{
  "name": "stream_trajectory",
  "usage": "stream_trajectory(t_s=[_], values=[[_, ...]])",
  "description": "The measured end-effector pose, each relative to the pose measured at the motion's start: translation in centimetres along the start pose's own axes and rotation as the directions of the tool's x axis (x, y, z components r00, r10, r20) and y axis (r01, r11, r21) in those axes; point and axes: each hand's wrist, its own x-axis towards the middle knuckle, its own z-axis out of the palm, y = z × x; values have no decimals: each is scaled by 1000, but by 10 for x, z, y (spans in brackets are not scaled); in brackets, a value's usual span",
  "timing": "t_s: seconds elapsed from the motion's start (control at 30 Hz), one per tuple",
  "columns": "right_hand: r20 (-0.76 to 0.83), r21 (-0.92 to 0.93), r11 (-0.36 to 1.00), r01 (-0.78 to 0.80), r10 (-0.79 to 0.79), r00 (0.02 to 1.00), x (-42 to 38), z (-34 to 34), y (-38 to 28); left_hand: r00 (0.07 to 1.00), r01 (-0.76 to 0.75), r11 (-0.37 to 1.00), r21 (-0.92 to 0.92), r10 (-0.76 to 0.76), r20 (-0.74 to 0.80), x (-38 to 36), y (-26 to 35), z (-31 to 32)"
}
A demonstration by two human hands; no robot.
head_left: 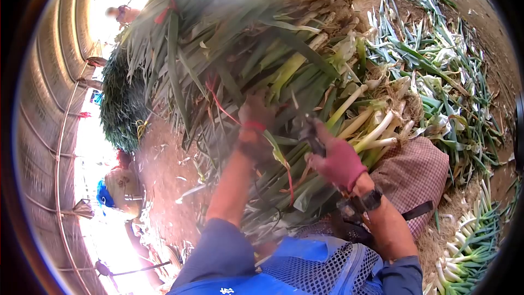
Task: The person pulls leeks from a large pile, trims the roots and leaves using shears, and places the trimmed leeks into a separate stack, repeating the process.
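Note:
In the head view, a large bundle of green onions [229, 33] with long green leaves and pale, rooted ends lies before me. My left hand [256, 112], gloved, reaches into the leaves beside a red string [217, 101]; its fingers are smeared and partly hidden. My right hand [337, 159], in a dark red glove, is closed around a dark-handled cutting tool [312, 135] whose thin pointed tip aims up toward the leaves. Nearer my body, more stalks [376, 131] rest with white ends to the right. A loose red string end hangs across the lower leaves.
Loose leaves and trimmings [436, 65] cover the soil at right. A row of green onions [466, 246] lies at lower right. Another leafy pile [121, 98] stands at left, with a person [123, 186] below it. A checkered cloth [415, 177] covers my leg.

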Motion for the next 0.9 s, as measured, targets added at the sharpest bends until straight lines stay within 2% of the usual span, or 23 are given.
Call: stream_trajectory(t_s=[0.07,0.1,0.17,0.2,0.27,0.3,0.33,0.37,0.4,0.43,0.47,0.53,0.57,0.6,0.67,0.7,0.73,0.77,0.8,0.83,0.9], values=[[-100,-100,992,-81,71,992,23,-14,-1,999,-3,1000,-1,3,47,14,-6,-2],[-105,-97,992,-82,71,992,34,-22,0,999,-9,1000,0,9,46,18,-4,-4],[-184,-10,990,-140,136,974,57,-41,5,977,58,997,47,-66,201,23,11,-19],[-192,-7,990,-141,137,972,67,-50,7,978,49,998,48,-57,200,25,17,-25],[-226,-21,982,-186,176,958,76,-62,5,970,34,985,167,-72,232,27,21,-29],[-199,49,982,-182,188,962,72,-66,5,970,30,986,166,-69,232,27,19,-27],[-201,49,982,-182,188,961,68,-66,7,989,-42,985,167,17,150,27,14,-23],[-138,62,981,-183,190,972,61,-65,10,993,-111,979,173,101,66,27,9,-20],[-73,76,979,-187,193,979,52,-61,13,993,-111,979,172,101,68,29,3,-17],[-88,1,990,-138,138,987,40,-54,15,990,-112,979,171,95,101,30,1,-16],[-89,0,990,-140,140,986,31,-45,19,987,-112,979,170,90,133,30,0,-14],[-167,26,999,42,-37,985,20,-31,25,987,-137,971,198,118,108,27,-3,-9],[-150,-30,999,-39,34,988,22,-32,24,985,-164,960,229,148,84,25,-5,-7],[-153,-25,999,-42,37,988,28,-34,24,984,-169,958,231,152,88,21,-7,-5],[-184,-73,983,-169,153,971,46,-44,17,978,-196,962,189,177,110,14,-10,-4],[-126,41,970,-238,242,962,47,-56,9,978,-198,961,190,180,108,11,-9,-6],[-128,41,971,-237,240,962,49,-53,18,981,-103,988,113,82,176,5,-3,-13],[-220,-2,992,-124,120,968,52,-48,31,968,0,999,39,-10,249,1,0,-17],[-301,-56,998,-14,-3,954,54,-42,44,969,3,999,36,-12,248,-2,3,-21],[-296,-57,998,-15,-3,955,46,-44,40,967,-25,999,28,17,256,-6,2,-23],[-118,8,995,-102,103,988,18,-50,26,962,-52,998,22,45,269,-10,1,-26]])
